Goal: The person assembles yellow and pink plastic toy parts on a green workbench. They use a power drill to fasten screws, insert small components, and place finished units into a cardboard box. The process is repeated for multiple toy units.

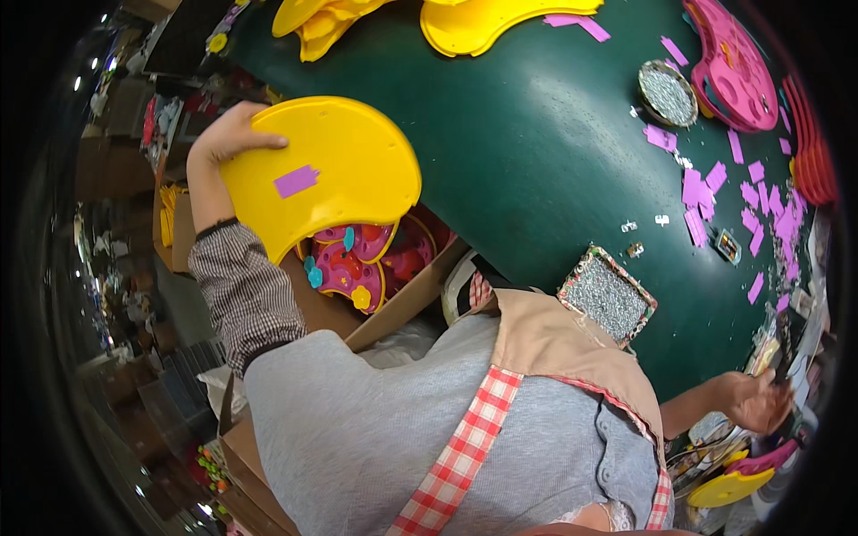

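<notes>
Probably light, stiff, slick: grip the yellow panel, clamped in left hand, by edge nearest palm; right hand unclear.

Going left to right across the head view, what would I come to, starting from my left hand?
Left hand, yellow curved panel it grips, rectangular tray of small metal pieces, round bowl of similar pieces, right hand, red curved pieces.

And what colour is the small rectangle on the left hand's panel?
Purple: the rectangle on the yellow panel shows best in the head view.
</notes>
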{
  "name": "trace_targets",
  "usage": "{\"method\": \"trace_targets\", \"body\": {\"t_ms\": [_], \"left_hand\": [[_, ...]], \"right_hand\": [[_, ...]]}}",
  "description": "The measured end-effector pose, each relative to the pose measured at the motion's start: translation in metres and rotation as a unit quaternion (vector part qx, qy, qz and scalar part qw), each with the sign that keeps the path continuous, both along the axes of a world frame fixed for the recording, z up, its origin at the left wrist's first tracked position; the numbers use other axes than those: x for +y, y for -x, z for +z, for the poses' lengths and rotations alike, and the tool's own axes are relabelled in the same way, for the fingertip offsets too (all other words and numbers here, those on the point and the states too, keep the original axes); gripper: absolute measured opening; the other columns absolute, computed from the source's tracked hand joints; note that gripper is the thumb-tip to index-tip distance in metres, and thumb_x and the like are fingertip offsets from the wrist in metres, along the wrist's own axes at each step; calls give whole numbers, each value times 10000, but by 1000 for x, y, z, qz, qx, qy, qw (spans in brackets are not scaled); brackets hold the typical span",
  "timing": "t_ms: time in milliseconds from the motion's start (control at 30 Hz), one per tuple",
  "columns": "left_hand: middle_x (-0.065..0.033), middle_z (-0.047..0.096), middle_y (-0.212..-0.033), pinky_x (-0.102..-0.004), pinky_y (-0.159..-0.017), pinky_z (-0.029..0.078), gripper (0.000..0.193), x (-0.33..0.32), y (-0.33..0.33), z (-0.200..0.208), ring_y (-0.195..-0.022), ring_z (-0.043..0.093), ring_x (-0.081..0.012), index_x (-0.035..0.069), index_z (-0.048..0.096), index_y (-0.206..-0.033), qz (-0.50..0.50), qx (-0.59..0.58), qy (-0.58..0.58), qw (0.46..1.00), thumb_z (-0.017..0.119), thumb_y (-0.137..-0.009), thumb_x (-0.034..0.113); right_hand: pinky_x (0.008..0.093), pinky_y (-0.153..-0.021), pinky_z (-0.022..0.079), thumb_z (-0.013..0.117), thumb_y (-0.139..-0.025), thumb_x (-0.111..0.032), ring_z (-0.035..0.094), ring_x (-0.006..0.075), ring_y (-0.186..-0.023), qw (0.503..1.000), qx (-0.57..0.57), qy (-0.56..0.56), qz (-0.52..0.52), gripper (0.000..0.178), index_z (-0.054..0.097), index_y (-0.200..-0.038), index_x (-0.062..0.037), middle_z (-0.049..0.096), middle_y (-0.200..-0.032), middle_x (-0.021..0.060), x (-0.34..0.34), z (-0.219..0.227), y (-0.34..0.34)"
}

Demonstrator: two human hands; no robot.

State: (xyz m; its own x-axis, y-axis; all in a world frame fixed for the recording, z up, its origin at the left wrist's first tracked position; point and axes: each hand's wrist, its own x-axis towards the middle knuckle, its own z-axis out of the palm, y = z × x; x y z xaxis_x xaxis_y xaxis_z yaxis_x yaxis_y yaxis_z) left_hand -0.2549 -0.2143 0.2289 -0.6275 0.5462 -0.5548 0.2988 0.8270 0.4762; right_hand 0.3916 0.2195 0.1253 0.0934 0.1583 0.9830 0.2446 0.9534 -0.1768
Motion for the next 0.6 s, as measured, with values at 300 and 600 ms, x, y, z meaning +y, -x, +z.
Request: {"method": "trace_targets", "body": {"t_ms": [300,600], "left_hand": [[-94,719,-1098,-416,-939,538,439,-153,-74,-153,-1053,692,-305,136,764,-1154,123,293,81,945,864,-760,301],[-76,596,-1201,-485,-814,577,524,-229,-76,-226,-1059,614,-344,208,605,-1336,313,553,304,710,787,-859,326]], "right_hand": [[375,-913,592,594,-920,144,721,326,-961,977,-27,180,115,265,574,-1184,135,673,-1132,275,10,-18,72],[364,-852,595,591,-955,122,708,304,-925,970,-112,176,121,237,607,-1191,132,675,-1121,252,7,-12,107]]}}
